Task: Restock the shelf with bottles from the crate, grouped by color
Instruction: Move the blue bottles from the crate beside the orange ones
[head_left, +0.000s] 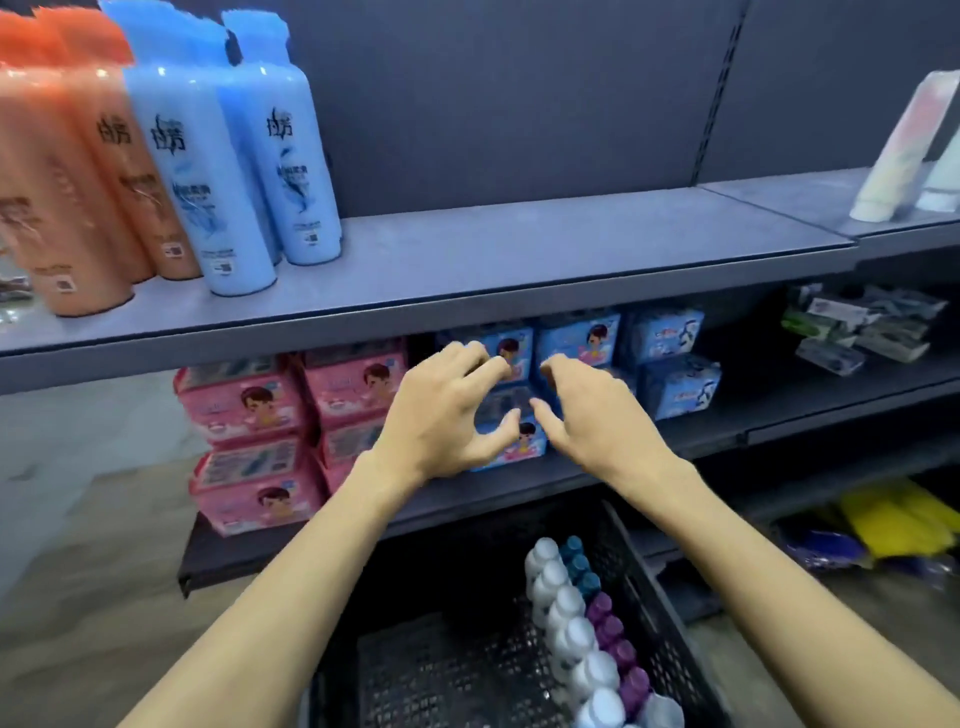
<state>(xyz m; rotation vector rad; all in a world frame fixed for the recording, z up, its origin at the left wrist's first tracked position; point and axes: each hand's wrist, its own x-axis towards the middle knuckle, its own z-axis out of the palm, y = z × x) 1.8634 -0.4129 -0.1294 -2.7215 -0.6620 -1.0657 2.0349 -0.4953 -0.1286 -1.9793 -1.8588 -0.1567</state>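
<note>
Left hand (447, 410): empty, fingers spread and loosely curled, thumb apart from the fingers, gripping nothing. Right hand (587, 415): same condition, fingers loosely bent and separated, nothing between them. I hold both hands side by side, close together but not touching, above the crate (644, 587) and in front of the lower tier of the rack. The crate is black with mesh walls and sits low, below my forearms. Its contents stand upright against the right wall in rows: white-capped bottles (566, 618) in the inner row, purple-capped bottles (613, 639) just beside them nearer the wall, and teal-capped bottles (576, 561) at the far end of that outer row. The left part of the crate floor is bare. The grey shelf (519, 249) is above my hands. At its left end stand orange bottles (78, 182), with blue bottles (218, 171) touching them on the right; from there rightward the surface is bare to the panel joint. On the adjoining panel, far right, stand pale tubes (904, 145). On the tier behind my hands, pink packs (244, 405) are stacked to the left and blue packs (576, 338) directly behind my fingers. Yellow items (893, 514) lie low at the right; their type cannot be determined.
</note>
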